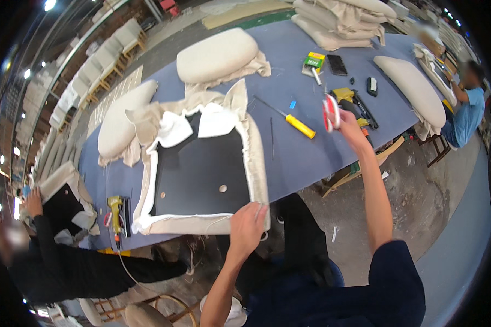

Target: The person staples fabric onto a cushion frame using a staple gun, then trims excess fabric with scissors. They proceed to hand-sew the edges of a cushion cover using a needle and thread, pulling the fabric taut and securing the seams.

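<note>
An upholstered seat cushion [202, 171] lies upside down before me, its black base showing inside a beige fabric border. My left hand [248, 226] grips the fabric edge at its near right corner, fingers bent over the edge. White lining flaps [218, 121] and loose beige fabric stand up along the far side. To the right, above the table, my right hand [345, 126] is closed on red-handled scissors [331, 113], held blades away from me. A yellow-handled screwdriver [299, 125] lies between the cushion and that hand.
Beside the scissors lies a yellow-and-black staple gun [354, 103]. Farther back are a phone [337, 65] and a green-and-yellow box [313, 61]. Covered cushions [218, 54] ring the blue table [289, 169]. People work at left [65, 261] and right [469, 109]; another staple gun [115, 215] lies left.
</note>
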Action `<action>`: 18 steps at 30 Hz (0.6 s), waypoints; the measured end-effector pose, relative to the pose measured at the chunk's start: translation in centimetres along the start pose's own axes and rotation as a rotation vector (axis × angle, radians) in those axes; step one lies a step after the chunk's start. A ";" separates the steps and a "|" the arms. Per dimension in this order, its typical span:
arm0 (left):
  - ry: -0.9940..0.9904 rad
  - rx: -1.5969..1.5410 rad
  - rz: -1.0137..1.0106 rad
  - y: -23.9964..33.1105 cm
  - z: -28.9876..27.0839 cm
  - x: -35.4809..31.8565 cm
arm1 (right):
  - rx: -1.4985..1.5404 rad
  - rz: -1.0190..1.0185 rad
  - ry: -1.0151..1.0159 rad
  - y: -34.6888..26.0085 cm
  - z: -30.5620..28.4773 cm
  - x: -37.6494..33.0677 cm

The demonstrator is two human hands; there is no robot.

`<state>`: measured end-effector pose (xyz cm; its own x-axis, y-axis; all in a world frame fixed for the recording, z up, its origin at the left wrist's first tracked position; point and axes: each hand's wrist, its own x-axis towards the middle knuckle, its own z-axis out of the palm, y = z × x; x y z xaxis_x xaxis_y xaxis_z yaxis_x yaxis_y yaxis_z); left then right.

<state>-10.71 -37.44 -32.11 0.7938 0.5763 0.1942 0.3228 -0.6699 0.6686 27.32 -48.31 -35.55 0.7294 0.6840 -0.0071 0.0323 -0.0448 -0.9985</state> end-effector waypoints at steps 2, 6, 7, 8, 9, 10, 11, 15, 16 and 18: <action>-0.002 -0.043 0.065 -1.0 1.9 -0.4 | 0.148 -0.030 0.069 -1.4 1.7 -9.3; -0.100 -0.231 -0.056 0.8 -1.1 -0.4 | 0.444 0.071 0.004 -0.2 8.2 -21.7; -0.175 -0.153 0.023 1.0 -2.1 -0.5 | 0.433 0.093 -0.067 0.9 9.5 -23.8; -0.192 -0.132 0.118 0.6 -2.3 -0.5 | 0.418 0.090 -0.130 1.6 10.6 -25.1; -0.232 -0.113 0.141 0.1 -2.6 -0.7 | 0.454 0.178 -0.139 1.8 12.1 -27.1; -0.274 -0.098 0.172 -0.3 -2.8 -0.6 | 0.459 0.176 -0.250 2.1 13.0 -28.2; -0.297 -0.086 0.175 -0.7 -2.9 -0.6 | 0.593 0.287 -0.321 2.3 13.8 -29.3; -0.416 -0.038 0.159 -0.7 -3.4 0.2 | 0.679 0.330 -0.489 3.3 17.0 -31.8; -0.441 -0.022 0.139 -0.7 -3.5 0.4 | 0.646 0.355 -0.540 3.6 17.2 -31.8; -0.436 0.019 0.153 -0.7 -3.5 0.5 | 0.670 0.417 -0.555 3.2 17.4 -32.4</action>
<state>-12.33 -35.01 -29.97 0.9745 0.2220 -0.0326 0.1907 -0.7428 0.6417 -8.10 -57.98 -39.50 0.1613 0.9616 -0.2219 -0.6784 -0.0553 -0.7326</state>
